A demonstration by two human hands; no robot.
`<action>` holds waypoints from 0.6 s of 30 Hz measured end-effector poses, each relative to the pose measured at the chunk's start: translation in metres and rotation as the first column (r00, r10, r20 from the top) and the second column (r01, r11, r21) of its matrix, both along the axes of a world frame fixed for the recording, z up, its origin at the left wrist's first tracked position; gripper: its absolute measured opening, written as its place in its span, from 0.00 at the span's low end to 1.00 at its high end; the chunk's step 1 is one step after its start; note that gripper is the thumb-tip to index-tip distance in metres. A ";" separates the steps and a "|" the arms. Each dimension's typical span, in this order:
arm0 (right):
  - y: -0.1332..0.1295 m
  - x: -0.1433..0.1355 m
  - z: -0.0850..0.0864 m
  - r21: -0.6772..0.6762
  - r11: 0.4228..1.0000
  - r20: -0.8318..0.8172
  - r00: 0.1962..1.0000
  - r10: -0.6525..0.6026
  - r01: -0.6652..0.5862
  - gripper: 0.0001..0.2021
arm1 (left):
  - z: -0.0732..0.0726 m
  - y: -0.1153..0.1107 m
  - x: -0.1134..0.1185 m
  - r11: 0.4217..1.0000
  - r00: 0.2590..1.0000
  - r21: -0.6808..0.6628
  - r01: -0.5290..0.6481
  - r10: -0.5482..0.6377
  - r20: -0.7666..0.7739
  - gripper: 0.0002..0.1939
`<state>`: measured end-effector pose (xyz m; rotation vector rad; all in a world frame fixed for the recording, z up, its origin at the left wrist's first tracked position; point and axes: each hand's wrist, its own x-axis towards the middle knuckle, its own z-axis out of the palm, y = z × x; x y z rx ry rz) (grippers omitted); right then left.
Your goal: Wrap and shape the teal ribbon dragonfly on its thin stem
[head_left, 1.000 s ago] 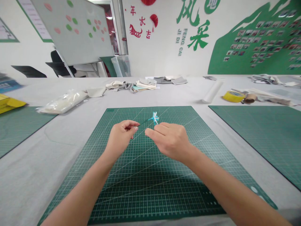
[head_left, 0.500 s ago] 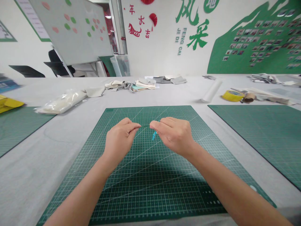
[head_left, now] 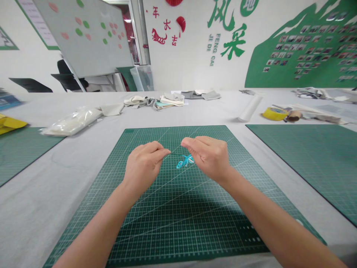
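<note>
Left hand (head_left: 143,162): thumb and fingertips pinched together on the thin dark stem (head_left: 176,153). Blue flower (head_left: 183,162) at the stem's far end, above the green mat (head_left: 178,227), partly behind right hand (head_left: 210,156). Right fingers curled; cannot tell whether they grip petals.

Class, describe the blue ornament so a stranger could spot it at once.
Find the middle green gridded mat of three. Over it are the left hand and right hand. Between them, close to the right, is the blue ornament, its bright turquoise loops unlike the dark stem and mat.
</note>
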<state>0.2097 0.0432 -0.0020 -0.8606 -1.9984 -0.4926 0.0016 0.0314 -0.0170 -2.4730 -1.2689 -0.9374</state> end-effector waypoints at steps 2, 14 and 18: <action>0.003 0.001 -0.001 -0.017 1.000 -0.017 1.000 0.000 0.000 0.09 | 0.000 0.000 0.000 0.999 0.999 0.021 0.031 -0.031 -0.025 0.12; 0.020 0.008 -0.015 -0.221 0.975 -0.074 0.996 -0.050 0.032 0.13 | 0.004 -0.002 0.003 0.982 0.981 0.010 0.186 -0.186 -0.059 0.13; 0.025 0.008 -0.020 -0.247 0.968 -0.084 0.995 -0.051 0.028 0.13 | 0.005 -0.004 0.003 0.979 0.977 -0.010 0.206 -0.206 -0.058 0.13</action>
